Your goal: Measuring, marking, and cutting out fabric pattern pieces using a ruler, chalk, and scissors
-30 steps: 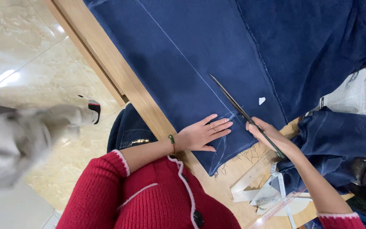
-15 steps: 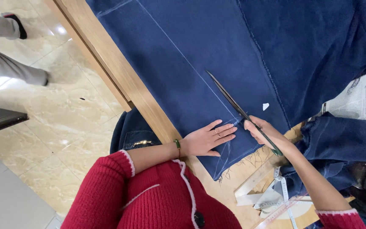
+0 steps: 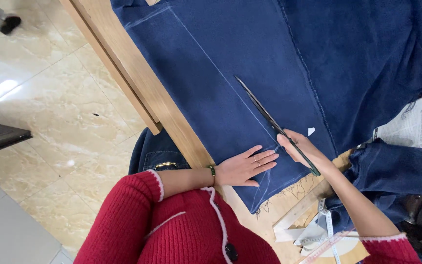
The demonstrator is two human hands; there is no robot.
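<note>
Since the earlier frame my scissors (image 3: 274,126) have slid further along the chalk line (image 3: 211,58), blades pointing away across the dark blue denim (image 3: 250,54). My right hand (image 3: 301,149) keeps its grip closed around the handles. My left hand (image 3: 244,167) lies flat, grip wide, fingers spread, pressing the cloth on the bench (image 3: 137,83) just beside the cut.

Two hands worked at one wooden table (image 3: 172,115): the left hand (image 3: 242,167) and the right hand (image 3: 301,149). There was one pair of scissors (image 3: 269,120), one bracelet (image 3: 212,171), one chalk sliver (image 3: 311,131) and one shoe (image 3: 10,23). Denim pieces (image 3: 230,63) numbered perhaps three, though overlapping folds made that uncertain.
</note>
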